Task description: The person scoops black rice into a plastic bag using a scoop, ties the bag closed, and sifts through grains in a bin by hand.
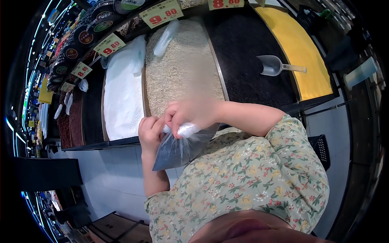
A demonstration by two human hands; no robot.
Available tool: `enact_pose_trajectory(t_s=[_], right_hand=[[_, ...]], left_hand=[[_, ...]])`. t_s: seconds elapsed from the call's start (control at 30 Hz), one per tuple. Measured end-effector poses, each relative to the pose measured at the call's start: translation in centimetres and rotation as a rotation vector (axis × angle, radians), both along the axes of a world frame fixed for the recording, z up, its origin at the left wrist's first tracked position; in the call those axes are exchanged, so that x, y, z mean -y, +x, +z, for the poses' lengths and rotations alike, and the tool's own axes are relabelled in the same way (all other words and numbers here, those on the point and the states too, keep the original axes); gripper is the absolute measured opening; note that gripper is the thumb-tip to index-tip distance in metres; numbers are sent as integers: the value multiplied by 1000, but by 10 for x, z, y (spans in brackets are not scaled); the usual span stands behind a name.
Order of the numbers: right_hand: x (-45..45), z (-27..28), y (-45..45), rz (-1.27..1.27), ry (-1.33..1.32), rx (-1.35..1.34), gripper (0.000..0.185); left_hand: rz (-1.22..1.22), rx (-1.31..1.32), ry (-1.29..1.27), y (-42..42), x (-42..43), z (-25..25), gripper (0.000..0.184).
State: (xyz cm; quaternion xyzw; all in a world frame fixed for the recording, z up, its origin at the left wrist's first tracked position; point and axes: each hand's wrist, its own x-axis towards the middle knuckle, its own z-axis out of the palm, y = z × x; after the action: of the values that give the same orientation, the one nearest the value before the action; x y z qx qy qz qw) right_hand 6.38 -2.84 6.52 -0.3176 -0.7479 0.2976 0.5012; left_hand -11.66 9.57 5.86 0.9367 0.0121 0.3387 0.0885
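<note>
Over the near edge of the grain bench [117, 142], both hands are up close together at a clear plastic bag [176, 152] with dark contents. Our right hand [184, 115] has its grip pinched on the bunched white neck, thumb and fingers pressed together. Our left hand [150, 131] pinches the same gathered top from the other side; its fingertips are partly covered, so we cannot tell exactly how they meet the plastic. Bag hangs below, in front of our flowered shirt [251, 178]. What fills it shows only as a dark mass through the film. A smeared patch softens our right wrist and part of the pale grain [178, 73] beyond. Clear scoop [271, 65] lies on the black grain [247, 48], its handle reaching over the yellow grain [304, 44]. Loose bag [166, 37] rests on the pale grain; upper price card [226, 4] cut off by the top edge.
</note>
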Motion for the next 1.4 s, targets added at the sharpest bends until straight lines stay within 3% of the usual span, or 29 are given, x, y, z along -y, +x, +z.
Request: enact_pose_trajectory(t_s=[0.07,0.13,0.17,0.4,0.47,0.53,0.6,0.63,0.67,0.77,0.83,0.9,1.0,1.13,1.23,1.3,1.4], right_hand=[[4,-11,-2,-56,-31,15,13],[13,-22,-3,-150,-181,-26,11],[14,-27,-3,-153,-183,-33,11],[4,-94,-1,-592,-111,-80,16],[0,-98,-4,-745,-230,-8,14],[9,-106,0,-784,-212,-118,15],[14,-108,-1,-823,-191,-228,16],[18,-104,-1,-749,-294,-248,17],[21,-103,-1,-673,-397,-268,20],[24,-110,-4,-637,-433,-256,25],[27,-110,-9,-689,-408,-282,19],[26,-116,-12,-709,-600,-251,20],[26,-115,-19,-751,-555,-234,22],[30,-100,-21,-782,-596,-180,21],[35,-96,-19,-739,-789,-162,21],[31,-112,-22,-878,-511,115,21],[27,-119,-23,-838,-445,178,28]], left_hand=[[-35,-84,-44,-3,0,3,23],[-28,-398,-457,-5,8,13,33],[-30,-405,-459,-3,9,12,33],[111,-181,-539,29,25,-40,27],[162,-154,-661,37,33,-48,27],[256,-141,-867,49,44,-67,29],[198,-101,-823,52,50,-83,31],[144,-53,-785,51,50,-92,32],[85,-70,-906,46,42,-112,42],[40,-26,-1047,39,64,-99,52],[64,-41,-1023,35,74,-104,52],[90,-56,-1003,32,75,-107,53],[338,-179,-740,34,71,-111,45],[372,-187,-797,35,67,-109,34],[335,-137,-812,34,60,-131,22],[381,-184,-771,32,51,-141,15],[304,-105,-784,30,39,-154,13]])
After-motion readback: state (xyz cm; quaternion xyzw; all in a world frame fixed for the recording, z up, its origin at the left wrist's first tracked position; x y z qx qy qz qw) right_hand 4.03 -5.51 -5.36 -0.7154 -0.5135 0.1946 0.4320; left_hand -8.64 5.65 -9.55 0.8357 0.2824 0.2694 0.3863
